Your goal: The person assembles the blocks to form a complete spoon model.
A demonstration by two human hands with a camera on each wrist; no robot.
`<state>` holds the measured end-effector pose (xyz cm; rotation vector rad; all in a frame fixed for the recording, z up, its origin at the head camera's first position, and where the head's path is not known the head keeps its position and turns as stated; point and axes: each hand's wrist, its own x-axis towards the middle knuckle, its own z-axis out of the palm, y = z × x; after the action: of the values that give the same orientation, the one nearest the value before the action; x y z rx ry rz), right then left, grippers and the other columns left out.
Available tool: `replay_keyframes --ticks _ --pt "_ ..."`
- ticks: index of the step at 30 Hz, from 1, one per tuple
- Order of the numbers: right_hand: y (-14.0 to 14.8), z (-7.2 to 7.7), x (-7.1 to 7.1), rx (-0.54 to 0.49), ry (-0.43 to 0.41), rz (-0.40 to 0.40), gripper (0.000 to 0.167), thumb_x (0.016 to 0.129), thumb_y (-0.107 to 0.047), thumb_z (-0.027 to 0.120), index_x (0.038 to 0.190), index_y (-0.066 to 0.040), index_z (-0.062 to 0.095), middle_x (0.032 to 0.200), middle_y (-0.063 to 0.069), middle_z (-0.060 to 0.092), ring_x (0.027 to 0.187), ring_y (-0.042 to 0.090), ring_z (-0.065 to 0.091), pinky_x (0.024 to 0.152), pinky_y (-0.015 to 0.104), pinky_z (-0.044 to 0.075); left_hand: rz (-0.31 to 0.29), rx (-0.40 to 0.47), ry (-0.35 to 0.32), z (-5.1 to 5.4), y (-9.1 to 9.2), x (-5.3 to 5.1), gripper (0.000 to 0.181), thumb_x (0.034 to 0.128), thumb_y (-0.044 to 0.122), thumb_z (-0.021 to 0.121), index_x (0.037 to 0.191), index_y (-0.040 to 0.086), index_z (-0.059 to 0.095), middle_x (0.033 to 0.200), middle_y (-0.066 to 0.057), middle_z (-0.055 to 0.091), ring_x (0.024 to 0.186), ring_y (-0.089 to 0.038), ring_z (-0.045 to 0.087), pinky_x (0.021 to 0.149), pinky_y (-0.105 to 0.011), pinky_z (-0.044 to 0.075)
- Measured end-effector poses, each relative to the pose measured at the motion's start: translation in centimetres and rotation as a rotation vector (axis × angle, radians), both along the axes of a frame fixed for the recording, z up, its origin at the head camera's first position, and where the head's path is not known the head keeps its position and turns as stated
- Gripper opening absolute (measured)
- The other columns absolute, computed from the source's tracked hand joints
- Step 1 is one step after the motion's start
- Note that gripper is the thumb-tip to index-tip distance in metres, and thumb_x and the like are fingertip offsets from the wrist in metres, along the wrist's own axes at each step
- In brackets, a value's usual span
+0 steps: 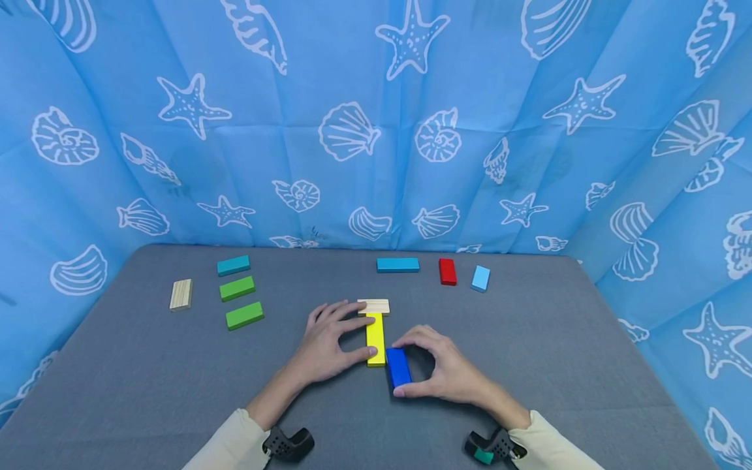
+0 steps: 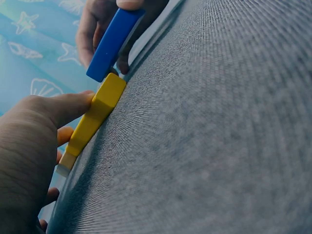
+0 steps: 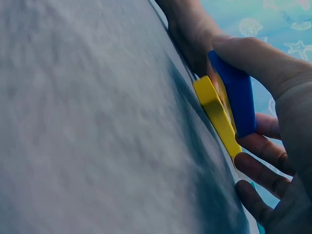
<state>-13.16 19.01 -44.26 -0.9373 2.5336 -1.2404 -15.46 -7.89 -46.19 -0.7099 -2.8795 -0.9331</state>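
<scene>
A yellow block (image 1: 375, 339) lies lengthwise on the grey cloth, its far end against a pale wooden block (image 1: 374, 307) set crosswise. The left hand (image 1: 325, 344) has its thumb and fingertips on the yellow block, and a finger reaches the wooden one. Between thumb and fingers, the right hand (image 1: 448, 372) pinches a blue block (image 1: 399, 367) by its ends, just right of the yellow block's near end. In the left wrist view the blue block (image 2: 113, 45) is tilted and raised off the cloth; the right wrist view shows the right thumb on one end of it.
At the left lie a wooden block (image 1: 181, 294), two green blocks (image 1: 237, 288) and a teal block (image 1: 233, 265). Along the back are a blue-teal block (image 1: 397, 265), a red block (image 1: 448, 271) and a light blue block (image 1: 480, 278). A shell-patterned curtain (image 1: 376, 130) hangs behind the table.
</scene>
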Motion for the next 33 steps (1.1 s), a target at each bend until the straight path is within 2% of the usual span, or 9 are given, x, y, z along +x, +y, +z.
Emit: replay_keyframes --ticks 7,12,22,33 --pt "-0.8 -0.1 0.7 0.01 -0.019 0.033 0.056 0.081 -0.05 0.084 0.128 -0.027 0.064 0.124 -0.014 0.058 0.116 0.014 0.052 0.098 0.049 0.045 0.005 -0.002 0.026 -0.1 0.1 0.0 0.057 0.0877 0.059 0.071 0.137 0.029 0.066 0.154 0.004 0.048 0.146 -0.033 0.034 0.116 -0.065 0.014" --pt "-1.4 -0.1 1.1 0.015 0.018 0.049 0.055 0.08 -0.05 0.084 0.127 -0.026 0.065 0.121 -0.015 0.058 0.114 0.012 0.053 0.097 0.045 0.047 0.009 -0.008 0.033 -0.2 0.1 0.1 0.058 0.0874 0.059 0.072 0.136 0.029 0.067 0.154 0.004 0.048 0.146 -0.033 0.034 0.116 -0.065 0.014" --pt "-2.4 -0.2 1.9 0.054 0.128 -0.009 0.056 0.077 -0.057 0.084 0.122 -0.03 0.066 0.115 -0.019 0.056 0.107 0.008 0.052 0.091 0.04 0.047 0.009 -0.001 0.025 -0.2 0.0 0.0 0.057 0.0878 0.059 0.071 0.136 0.029 0.067 0.155 0.003 0.047 0.147 -0.034 0.033 0.116 -0.065 0.013" --pt "-3.1 -0.4 2.1 0.063 0.171 -0.038 0.056 0.075 -0.06 0.084 0.121 -0.031 0.066 0.112 -0.018 0.052 0.104 0.008 0.049 0.087 0.038 0.045 -0.002 0.012 0.026 -0.1 0.0 0.0 0.057 0.0884 0.058 0.071 0.136 0.028 0.067 0.155 0.003 0.047 0.147 -0.034 0.033 0.116 -0.065 0.013"
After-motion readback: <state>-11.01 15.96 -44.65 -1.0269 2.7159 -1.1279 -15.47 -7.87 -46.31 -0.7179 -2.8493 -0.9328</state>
